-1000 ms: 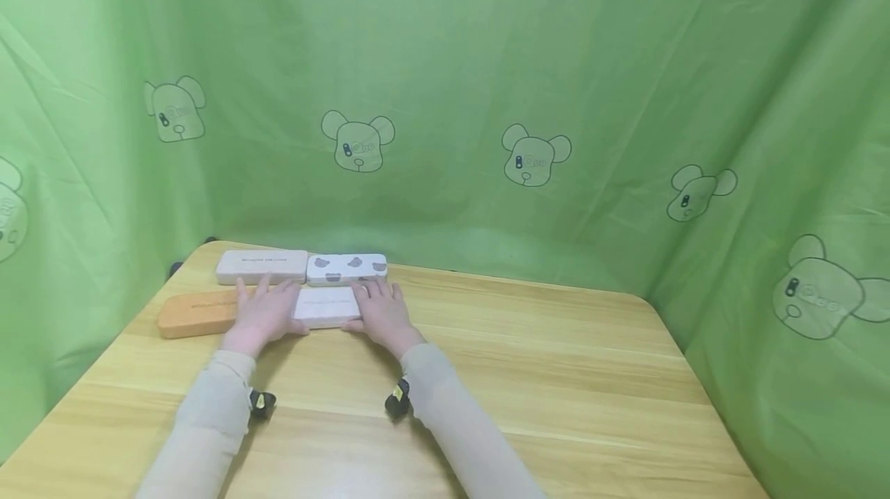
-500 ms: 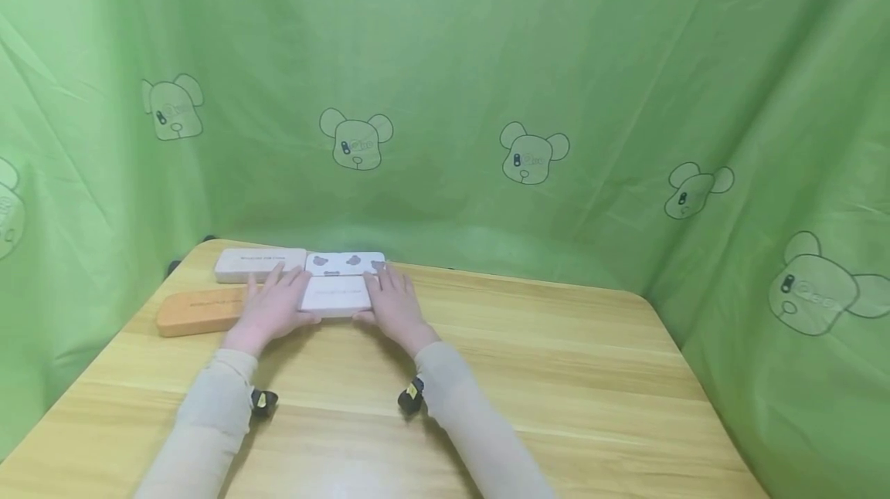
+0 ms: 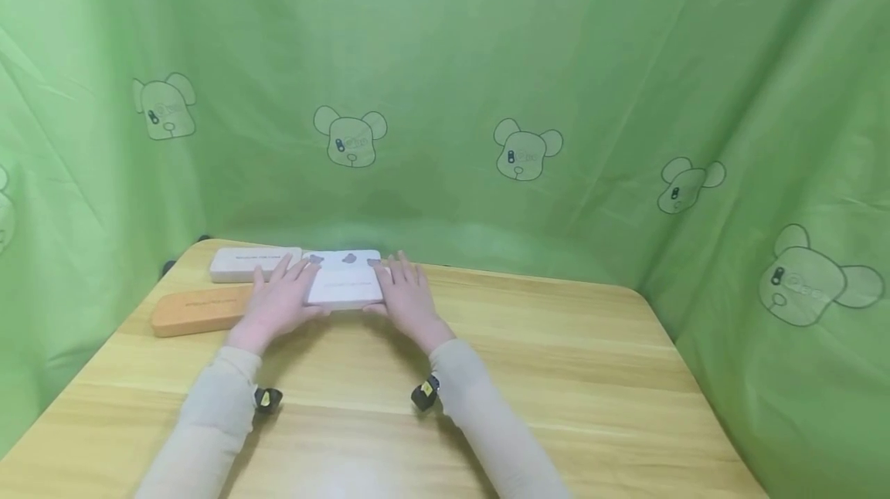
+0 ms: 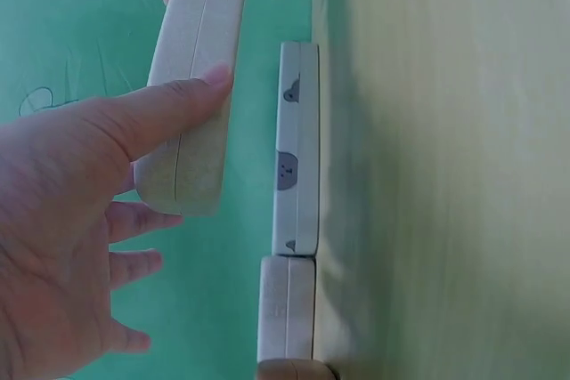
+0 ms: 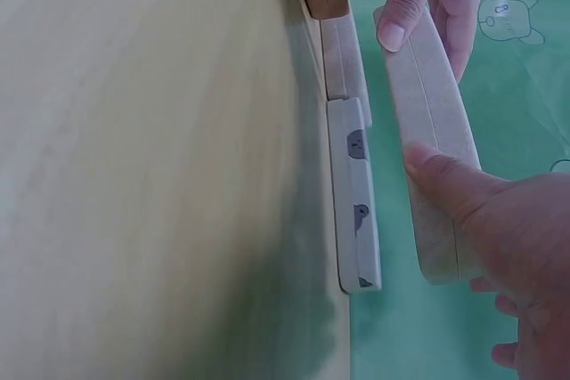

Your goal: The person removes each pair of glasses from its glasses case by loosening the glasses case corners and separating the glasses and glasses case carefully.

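Observation:
A pale, long hard glasses case (image 3: pixel 345 290) is held level by both hands, raised off the table. My left hand (image 3: pixel 278 306) pinches its left end, thumb on the near side and some fingers spread. My right hand (image 3: pixel 412 303) grips the right end the same way. In the left wrist view, the case (image 4: pixel 200 60) is clear of the table and of the white case with grey bear heads (image 4: pixel 288 171). From the head view, it covers the near part of that bear-patterned case (image 3: pixel 350 257).
A second pale case (image 3: pixel 243 258) lies at the back left, its end against the patterned one. In front of it, an orange case (image 3: pixel 198 311) is partly hidden by my left hand. Green curtain (image 3: pixel 445 136) surrounds the wooden table (image 3: pixel 528 360).
Both hands have lifted the pale case off the table and carried it away from me and slightly right. It has come over the patterned case in the head view. The other cases stay put.

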A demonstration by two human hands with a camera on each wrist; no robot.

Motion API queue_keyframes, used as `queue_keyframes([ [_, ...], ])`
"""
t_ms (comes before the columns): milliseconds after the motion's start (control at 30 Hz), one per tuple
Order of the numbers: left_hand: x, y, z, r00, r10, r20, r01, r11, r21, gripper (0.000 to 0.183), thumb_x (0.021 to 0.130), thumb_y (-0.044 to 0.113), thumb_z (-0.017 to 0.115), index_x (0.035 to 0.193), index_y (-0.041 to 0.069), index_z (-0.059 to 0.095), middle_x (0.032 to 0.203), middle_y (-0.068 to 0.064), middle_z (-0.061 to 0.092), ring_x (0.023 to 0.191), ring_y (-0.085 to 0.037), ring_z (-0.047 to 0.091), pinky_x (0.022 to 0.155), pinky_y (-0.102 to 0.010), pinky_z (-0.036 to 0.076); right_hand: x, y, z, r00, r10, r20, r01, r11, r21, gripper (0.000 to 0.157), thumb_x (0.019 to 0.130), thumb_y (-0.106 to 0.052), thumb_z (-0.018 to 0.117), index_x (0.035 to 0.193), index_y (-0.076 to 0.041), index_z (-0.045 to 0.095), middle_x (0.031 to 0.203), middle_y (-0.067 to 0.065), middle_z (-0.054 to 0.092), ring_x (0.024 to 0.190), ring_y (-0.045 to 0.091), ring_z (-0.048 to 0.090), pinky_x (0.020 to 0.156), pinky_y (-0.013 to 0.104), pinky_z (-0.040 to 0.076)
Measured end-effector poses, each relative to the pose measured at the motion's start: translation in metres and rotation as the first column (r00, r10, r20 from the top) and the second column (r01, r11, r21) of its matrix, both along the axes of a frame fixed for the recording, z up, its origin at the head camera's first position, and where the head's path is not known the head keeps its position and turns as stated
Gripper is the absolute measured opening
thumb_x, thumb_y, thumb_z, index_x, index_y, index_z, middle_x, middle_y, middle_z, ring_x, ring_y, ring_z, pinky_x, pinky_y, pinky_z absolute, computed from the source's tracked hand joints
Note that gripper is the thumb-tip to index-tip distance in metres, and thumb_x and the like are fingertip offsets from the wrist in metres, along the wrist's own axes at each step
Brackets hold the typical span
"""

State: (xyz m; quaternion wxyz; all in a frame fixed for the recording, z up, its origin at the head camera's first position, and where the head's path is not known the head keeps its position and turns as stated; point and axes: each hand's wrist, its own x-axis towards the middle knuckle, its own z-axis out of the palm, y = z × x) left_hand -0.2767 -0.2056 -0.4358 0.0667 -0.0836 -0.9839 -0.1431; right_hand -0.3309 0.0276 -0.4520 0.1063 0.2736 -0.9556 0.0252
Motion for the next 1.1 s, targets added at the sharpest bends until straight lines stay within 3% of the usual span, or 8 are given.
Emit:
queue_keyframes([
  [667, -0.011, 0.04, 0.008, 0.996, -0.08, -0.041, 0.078, 0.996, -0.04, 0.091, 0.081, 0.057, 0.069, 0.152, 0.013, 0.032, 0.159, -0.013, 0.031, 0.151, -0.039, 0.011, 0.113, -0.073, -0.006, 0.009, 0.05, 0.017, 0.999, -0.034, 0.001, 0.034, 0.999, -0.024, 0.086, 0.085, -0.063, 0.056, 0.151, -0.014, 0.032, 0.161, 0.018, 0.023, 0.152, 0.035, 0.013, 0.123, 0.056, 0.011],
  [867, -0.014, 0.058, 0.01, 0.993, -0.099, -0.058, 0.095, 0.993, -0.073, 0.091, 0.08, 0.063, 0.066, 0.15, 0.012, 0.036, 0.158, -0.012, 0.034, 0.15, -0.038, 0.016, 0.113, -0.074, -0.001, 0.014, 0.07, 0.023, 0.999, -0.032, -0.012, 0.031, 0.998, -0.05, 0.084, 0.085, -0.061, 0.058, 0.149, -0.012, 0.035, 0.159, 0.019, 0.026, 0.151, 0.038, 0.015, 0.122, 0.058, 0.011],
  [1100, -0.015, 0.082, 0.011, 0.99, -0.129, -0.057, 0.129, 0.992, -0.017, 0.09, 0.08, 0.061, 0.067, 0.15, 0.013, 0.035, 0.159, -0.009, 0.031, 0.151, -0.036, 0.014, 0.112, -0.075, -0.003, 0.019, 0.096, 0.025, 0.998, -0.056, -0.036, 0.054, 0.998, -0.043, 0.084, 0.084, -0.06, 0.06, 0.148, -0.011, 0.037, 0.157, 0.02, 0.03, 0.15, 0.039, 0.018, 0.122, 0.059, 0.012],
])
